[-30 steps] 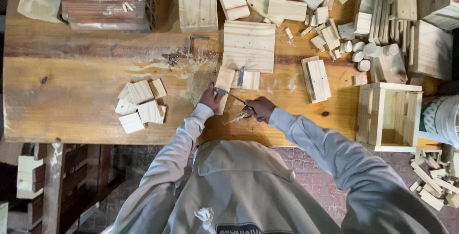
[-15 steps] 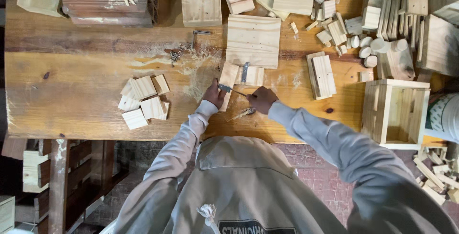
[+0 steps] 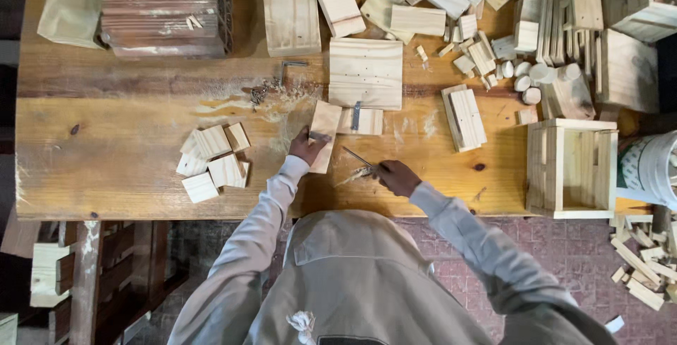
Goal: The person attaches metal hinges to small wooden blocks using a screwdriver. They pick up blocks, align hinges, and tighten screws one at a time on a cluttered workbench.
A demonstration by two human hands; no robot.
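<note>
Now left hand (image 3: 305, 149) is pressing a wood strip (image 3: 324, 133) to the tabletop (image 3: 127, 140), grip closed on it; right hand (image 3: 397, 177) is gripping a thin tool (image 3: 360, 158), fingers curled tight.

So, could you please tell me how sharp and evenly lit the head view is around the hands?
Head view: the workbench is evenly lit and sharp; the left hand on a small wooden board is clear; the right hand and its thin tool are slightly soft; the floor below is dim.

A pale wood strip (image 3: 324, 136) lies flat, a thin metal tool (image 3: 360, 159) angled just beside it.
</note>
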